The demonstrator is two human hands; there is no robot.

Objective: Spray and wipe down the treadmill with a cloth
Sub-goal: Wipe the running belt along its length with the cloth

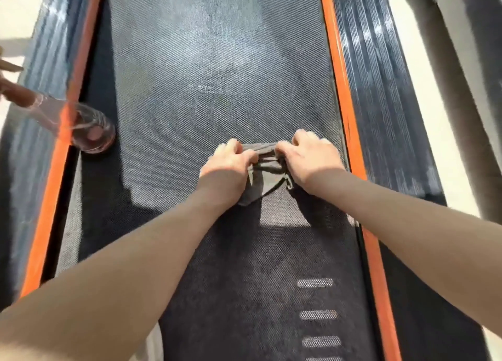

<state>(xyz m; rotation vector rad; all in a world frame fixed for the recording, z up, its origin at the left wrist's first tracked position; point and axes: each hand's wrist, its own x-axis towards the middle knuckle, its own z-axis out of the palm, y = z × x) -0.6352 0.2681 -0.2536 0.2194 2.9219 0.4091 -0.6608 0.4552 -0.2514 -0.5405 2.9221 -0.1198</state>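
The treadmill belt (pixel 206 70) runs away from me, dark and textured, with pale damp patches further up. A small grey cloth (pixel 267 168) lies bunched on the belt, right of centre. My left hand (pixel 231 162) grips the cloth's left side with curled fingers. My right hand (pixel 309 157) grips its right side the same way. Both hands press it onto the belt. A clear spray bottle (pixel 81 127) lies on its side at the belt's left edge, across the orange strip, apart from both hands.
Orange strips (pixel 350 132) border the belt on both sides, with ribbed dark side rails (pixel 380 94) beyond them. Pale floor shows at the far left and right. A grey upright (pixel 448 75) stands at the right. White dashes mark the belt near me (pixel 315 283).
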